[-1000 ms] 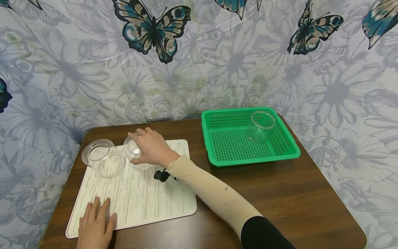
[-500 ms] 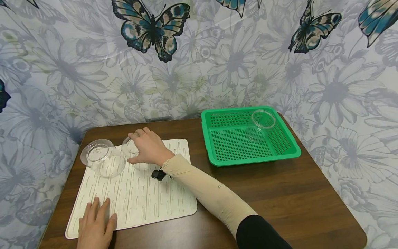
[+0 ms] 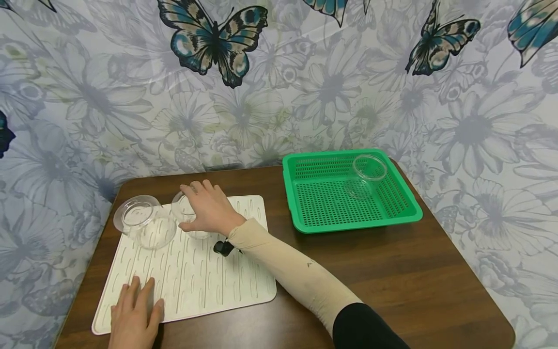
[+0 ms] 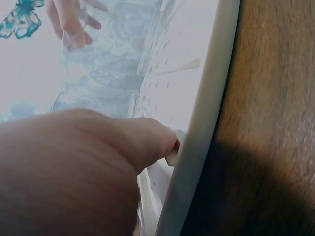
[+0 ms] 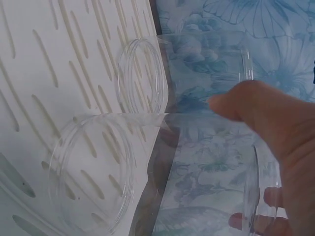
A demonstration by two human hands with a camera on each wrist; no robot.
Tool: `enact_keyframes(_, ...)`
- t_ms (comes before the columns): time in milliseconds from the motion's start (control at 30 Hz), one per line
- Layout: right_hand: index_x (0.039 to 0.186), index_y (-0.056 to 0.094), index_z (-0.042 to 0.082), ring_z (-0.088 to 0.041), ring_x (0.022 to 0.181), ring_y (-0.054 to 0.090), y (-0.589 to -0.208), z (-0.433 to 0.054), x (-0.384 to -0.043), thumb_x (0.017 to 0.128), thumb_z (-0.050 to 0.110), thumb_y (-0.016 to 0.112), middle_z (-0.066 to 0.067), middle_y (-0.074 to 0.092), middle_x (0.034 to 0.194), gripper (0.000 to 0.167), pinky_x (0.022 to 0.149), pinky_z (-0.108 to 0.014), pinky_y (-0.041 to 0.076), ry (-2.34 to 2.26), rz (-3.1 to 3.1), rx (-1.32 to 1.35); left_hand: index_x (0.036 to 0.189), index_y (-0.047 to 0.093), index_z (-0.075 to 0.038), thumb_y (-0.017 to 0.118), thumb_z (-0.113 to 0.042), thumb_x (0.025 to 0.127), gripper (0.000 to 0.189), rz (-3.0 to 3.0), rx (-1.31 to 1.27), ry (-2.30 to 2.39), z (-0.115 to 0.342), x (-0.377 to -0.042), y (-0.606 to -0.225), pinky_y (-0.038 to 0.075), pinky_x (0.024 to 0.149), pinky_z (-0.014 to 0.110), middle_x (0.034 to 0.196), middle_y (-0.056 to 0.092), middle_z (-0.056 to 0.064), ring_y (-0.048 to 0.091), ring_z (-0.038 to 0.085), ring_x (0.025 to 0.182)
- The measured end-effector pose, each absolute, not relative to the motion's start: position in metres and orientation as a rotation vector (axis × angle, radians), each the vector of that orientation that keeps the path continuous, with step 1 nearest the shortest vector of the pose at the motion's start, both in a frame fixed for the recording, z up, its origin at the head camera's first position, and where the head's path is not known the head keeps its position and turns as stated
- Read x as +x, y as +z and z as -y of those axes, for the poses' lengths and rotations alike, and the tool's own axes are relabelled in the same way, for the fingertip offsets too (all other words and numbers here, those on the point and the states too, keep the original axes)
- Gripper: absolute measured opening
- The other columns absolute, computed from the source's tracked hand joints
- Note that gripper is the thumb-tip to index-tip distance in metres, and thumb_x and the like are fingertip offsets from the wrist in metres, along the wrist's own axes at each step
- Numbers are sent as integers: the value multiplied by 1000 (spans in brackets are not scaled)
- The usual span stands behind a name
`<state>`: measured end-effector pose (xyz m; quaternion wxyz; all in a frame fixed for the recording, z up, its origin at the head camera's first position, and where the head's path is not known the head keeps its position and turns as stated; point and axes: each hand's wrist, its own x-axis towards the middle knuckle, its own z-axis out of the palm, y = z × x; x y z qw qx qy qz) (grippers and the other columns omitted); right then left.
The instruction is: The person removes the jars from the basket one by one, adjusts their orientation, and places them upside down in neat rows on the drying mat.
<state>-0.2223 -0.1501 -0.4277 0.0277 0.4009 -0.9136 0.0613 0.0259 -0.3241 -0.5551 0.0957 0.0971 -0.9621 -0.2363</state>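
My right hand (image 3: 211, 208) has its thumb and fingers around the rim end of a clear jar (image 3: 182, 206) at the mat's back edge. In the right wrist view the thumb lies along one side of this jar (image 5: 93, 172), and fingertips show through the clear wall. Just left stands another clear jar (image 3: 138, 213), its base on the white ridged mat (image 3: 226, 276). My left hand (image 3: 134, 315) rests with extended fingers on the mat's front left corner. Up close, the left thumb (image 4: 147, 142) touches the mat's raised edge (image 4: 206, 98).
A green perforated basket (image 3: 301, 224) stands at the back right of the wooden table (image 3: 370, 271), holding one clear jar (image 3: 369, 169). Behind the table hangs a butterfly-patterned cloth (image 3: 244, 116). A small black device (image 3: 224, 248) is at my right wrist.
My right hand has shifted slightly left with the jar, and its fingers look a little more spread. My left hand, the other jars and the basket have stayed put.
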Motion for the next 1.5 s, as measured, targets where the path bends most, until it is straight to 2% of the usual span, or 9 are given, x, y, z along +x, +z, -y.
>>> enact_keyframes(167,176,19,17,-29,155,36,-427,144,-219,86,80,76,-10,30,176,123,118,-43,42,206,2802,1227,150,48,10,62,-13,108,50,2851,286,-703,323,25,-555,6,111,93,159,28,48,15,71,153)
enact_keyframes(400,176,17,12,-34,161,28,-410,125,-209,84,76,82,-17,26,176,130,124,-44,38,249,2751,1238,150,47,11,62,-13,108,51,2870,291,-700,321,25,-553,7,111,93,159,27,48,15,71,152)
enact_keyframes(600,174,21,8,-32,155,37,-389,101,-199,87,69,83,-17,33,172,124,120,-41,43,384,2689,1255,150,47,11,61,-14,108,51,2877,282,-704,321,24,-552,7,110,93,159,27,49,14,71,152)
enact_keyframes(833,170,31,6,-27,149,45,-368,70,-192,88,57,89,-11,48,162,113,120,-33,42,702,2632,1201,149,48,12,61,-14,108,51,2880,272,-700,321,22,-552,7,110,94,158,27,49,15,73,151)
enact_keyframes(1000,169,35,8,-24,148,47,-357,54,-187,87,49,92,-9,50,160,109,115,-35,48,948,2582,1113,149,48,13,62,-13,107,51,2883,288,-686,321,21,-552,9,110,93,158,27,49,17,73,150)
enact_keyframes(1167,167,40,8,-23,148,48,-349,43,-186,86,41,95,-9,52,161,103,119,-37,44,1177,2451,1005,150,46,13,61,-14,108,52,2906,321,-700,320,21,-551,6,112,93,159,25,49,14,73,151)
enact_keyframes(1300,163,44,3,-27,143,53,-345,33,-189,85,36,97,-12,57,156,100,117,-39,44,1278,2305,911,151,45,12,60,-15,109,52,2911,329,-714,320,22,-552,4,112,92,159,24,49,11,72,152)
enact_keyframes(1500,163,47,4,-30,139,56,-337,12,-199,84,34,97,-12,59,154,97,113,-42,46,1355,2192,722,151,45,12,60,-14,109,52,2901,337,-708,321,22,-553,5,112,92,159,25,49,12,71,153)
